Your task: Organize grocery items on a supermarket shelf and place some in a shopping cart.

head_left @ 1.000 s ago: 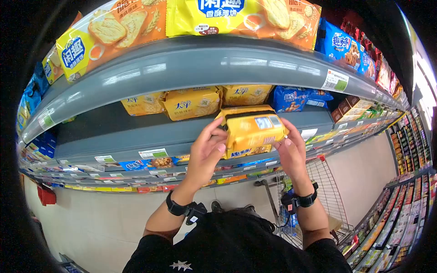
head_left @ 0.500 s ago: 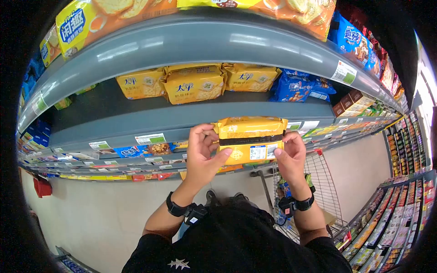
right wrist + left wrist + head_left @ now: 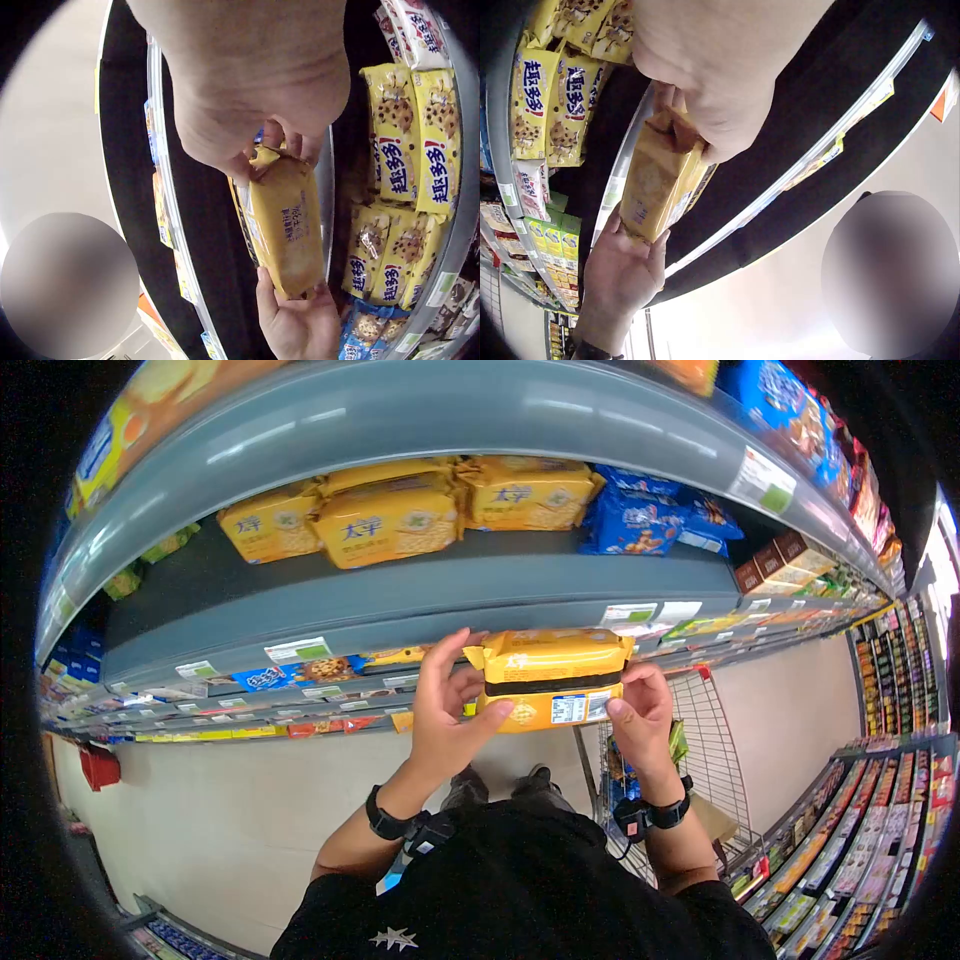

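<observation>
Between both hands, in front of the shelf, is a yellow pack of crackers (image 3: 550, 685). Its back, with a dark strip and a printed white label, faces the head camera. The left hand (image 3: 445, 705) grips the pack's left end, thumb on the face with the label. At the other end the right hand (image 3: 643, 715) holds it the same way, thumb beside the label. Stamped print shows on the pack (image 3: 289, 225) in the right wrist view. The left wrist view has the pack (image 3: 656, 184) end-on, with the left hand (image 3: 712, 90) covering its near end.
Similar yellow packs (image 3: 390, 520) stand on the shelf (image 3: 400, 600) ahead, with blue bags (image 3: 640, 520) to their right. A curved upper shelf edge (image 3: 440, 420) overhangs them. A shopping cart (image 3: 715, 740) stands at the right, and a red bin (image 3: 100, 767) on the floor at left.
The pack has been turned over between the hands, so its back with the dark strip now faces up, and it has come slightly lower. The head view has tilted downward. Both hands keep their grip.
</observation>
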Demonstrator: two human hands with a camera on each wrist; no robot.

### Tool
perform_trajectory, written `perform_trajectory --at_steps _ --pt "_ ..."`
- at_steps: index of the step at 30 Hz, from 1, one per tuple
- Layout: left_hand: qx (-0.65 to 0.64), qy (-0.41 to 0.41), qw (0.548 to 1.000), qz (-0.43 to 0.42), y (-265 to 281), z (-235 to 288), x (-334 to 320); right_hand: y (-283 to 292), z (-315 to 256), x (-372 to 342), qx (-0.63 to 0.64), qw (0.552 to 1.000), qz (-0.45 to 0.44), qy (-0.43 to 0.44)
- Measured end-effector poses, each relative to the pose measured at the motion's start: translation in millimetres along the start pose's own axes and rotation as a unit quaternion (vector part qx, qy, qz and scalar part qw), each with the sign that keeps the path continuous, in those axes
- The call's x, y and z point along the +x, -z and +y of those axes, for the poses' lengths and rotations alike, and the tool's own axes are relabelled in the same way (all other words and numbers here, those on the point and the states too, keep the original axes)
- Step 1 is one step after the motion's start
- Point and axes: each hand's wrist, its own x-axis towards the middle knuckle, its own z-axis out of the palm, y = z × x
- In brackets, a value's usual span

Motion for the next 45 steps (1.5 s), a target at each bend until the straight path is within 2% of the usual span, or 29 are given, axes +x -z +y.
perform_trajectory --at_steps 3,5,6,8,9,11,12,13,15,17,19,20,23,24,26,28,29,31,33,34,36,39,42,44,45 --pt "0.002 0.029 0.999 -0.021 -21 -14 -3 37 -4 -13 -0.001 1.000 -0.005 0.009" --pt "-0.001 0.099 0.995 -0.010 -38 -25 -7 58 -9 -26 0.002 1.000 -0.002 0.022" --pt "0.004 0.106 0.994 -0.021 -46 -30 -8 67 -11 -33 -0.032 0.999 -0.003 0.021" --pt "0.087 0.174 0.980 -0.048 -61 -46 -10 89 -16 -51 -0.127 0.992 -0.012 -0.009" --pt "0.117 0.197 0.971 -0.062 -69 -57 -11 96 -20 -59 -0.122 0.992 0.001 -0.007" --pt "0.046 0.243 0.967 -0.067 -80 -98 -18 109 -30 -71 -0.307 0.952 -0.008 -0.021" --pt "0.018 0.293 0.953 -0.077 -87 -114 -21 127 -27 -81 -0.373 0.927 -0.017 -0.034" --pt "0.024 0.294 0.952 -0.084 -91 -126 -26 142 -23 -90 -0.369 0.929 -0.009 -0.031" --pt "-0.019 0.533 0.840 -0.098 -109 -136 -28 169 -13 -111 -0.343 0.925 0.027 -0.163" --pt "0.038 0.531 0.835 -0.135 -131 -149 -33 200 2 -134 -0.290 0.936 0.065 -0.188" --pt "0.111 0.527 0.808 -0.238 -150 -167 -36 232 12 -154 -0.121 0.938 0.141 -0.293" --pt "0.202 0.493 0.788 -0.309 -164 -175 -35 239 13 -160 -0.077 0.947 0.171 -0.261" --pt "0.243 0.463 0.783 -0.338 -209 -200 -49 274 23 -185 -0.037 0.936 0.224 -0.270" --pt "0.238 0.479 0.772 -0.344 -219 -210 -50 286 25 -192 -0.036 0.935 0.229 -0.269" --pt "0.227 0.487 0.765 -0.356 -233 -236 -59 310 28 -207 0.094 0.919 0.268 -0.275" --pt "0.216 0.495 0.757 -0.368 -247 -248 -65 338 36 -225 0.116 0.902 0.302 -0.287" --pt "0.203 0.482 0.769 -0.368 -253 -251 -65 348 32 -228 0.134 0.886 0.328 -0.300" --pt "0.192 0.465 0.782 -0.369 -263 -257 -61 365 22 -235 0.073 0.861 0.388 -0.321" --pt "0.171 0.447 0.800 -0.361 -265 -263 -57 416 91 -275 -0.037 0.856 0.429 -0.285" --pt "0.174 0.445 0.803 -0.357 -265 -264 -54 436 118 -290 -0.035 0.859 0.424 -0.284" --pt "0.210 0.404 0.809 -0.372 -262 -263 -48 466 160 -314 -0.172 0.840 0.449 -0.252" --pt "0.189 0.394 0.836 -0.333 -258 -254 -40 481 192 -324 -0.182 0.833 0.456 -0.255" --pt "0.189 0.379 0.851 -0.309 -248 -244 -36 465 168 -304 -0.146 0.806 0.421 -0.389" --pt "0.184 0.366 0.865 -0.291 -239 -238 -34 502 236 -338 -0.243 0.833 0.344 -0.359" --pt "0.175 0.359 0.870 -0.288 -232 -236 -34 505 243 -345 -0.246 0.839 0.331 -0.354"
